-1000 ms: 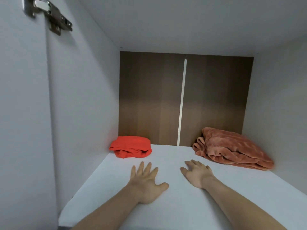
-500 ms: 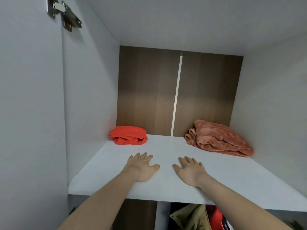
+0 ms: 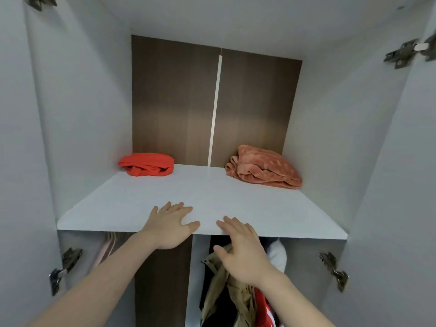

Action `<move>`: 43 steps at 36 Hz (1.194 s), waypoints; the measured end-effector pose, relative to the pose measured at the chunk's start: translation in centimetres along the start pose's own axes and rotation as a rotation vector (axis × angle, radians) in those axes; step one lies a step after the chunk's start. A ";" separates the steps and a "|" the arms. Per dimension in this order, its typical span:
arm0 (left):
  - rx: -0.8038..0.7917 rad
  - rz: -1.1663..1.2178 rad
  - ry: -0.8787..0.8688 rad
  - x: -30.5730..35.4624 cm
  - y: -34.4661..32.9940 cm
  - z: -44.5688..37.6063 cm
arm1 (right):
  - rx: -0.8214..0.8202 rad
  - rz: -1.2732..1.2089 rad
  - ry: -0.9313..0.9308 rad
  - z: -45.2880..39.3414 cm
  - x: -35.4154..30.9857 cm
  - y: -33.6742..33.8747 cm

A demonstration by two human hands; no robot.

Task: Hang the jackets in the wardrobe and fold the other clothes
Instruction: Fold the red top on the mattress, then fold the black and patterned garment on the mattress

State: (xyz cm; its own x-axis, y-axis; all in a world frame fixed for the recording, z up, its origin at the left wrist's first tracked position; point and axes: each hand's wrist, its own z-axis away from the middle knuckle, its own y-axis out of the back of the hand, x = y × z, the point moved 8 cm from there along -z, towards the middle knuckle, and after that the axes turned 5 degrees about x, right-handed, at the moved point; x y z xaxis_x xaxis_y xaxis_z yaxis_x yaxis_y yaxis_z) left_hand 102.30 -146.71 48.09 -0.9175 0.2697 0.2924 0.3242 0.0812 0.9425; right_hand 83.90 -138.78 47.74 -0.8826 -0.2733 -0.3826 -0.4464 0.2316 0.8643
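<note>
Both hands are empty with fingers spread: the left hand [image 3: 170, 226] flat on the shelf [image 3: 247, 204] edge, the right hand [image 3: 243, 251] just off it at 6 o'clock. The folded red garment [image 3: 147, 164] sits at 11 o'clock, the folded rust fleece [image 3: 264, 167] at 1 o'clock, and the khaki jacket [image 3: 226, 296] hangs below. A careless reach downward could snag that jacket off its hanger, which is hidden.

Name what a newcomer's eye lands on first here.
Two folded bundles at the back of the white wardrobe shelf: a bright red-orange cloth back left, a fuzzy rust-pink blanket back right. At the shelf's front edge, the left hand and right hand reach in, fingers spread. Below hangs an olive-khaki jacket.
</note>
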 end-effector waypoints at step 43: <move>-0.710 0.563 -1.567 57.5 -21.2 43.9 | 0.812 0.114 -1.331 72.9 10.3 21.3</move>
State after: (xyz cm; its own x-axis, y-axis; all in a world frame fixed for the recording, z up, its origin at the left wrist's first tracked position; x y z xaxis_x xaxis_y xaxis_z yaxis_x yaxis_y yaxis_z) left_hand 52.77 -90.78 37.82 0.4363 0.7080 0.5553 -0.0494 -0.5974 0.8004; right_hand 54.49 -68.59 38.40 -0.2111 0.6697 -0.7120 0.0592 0.7358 0.6746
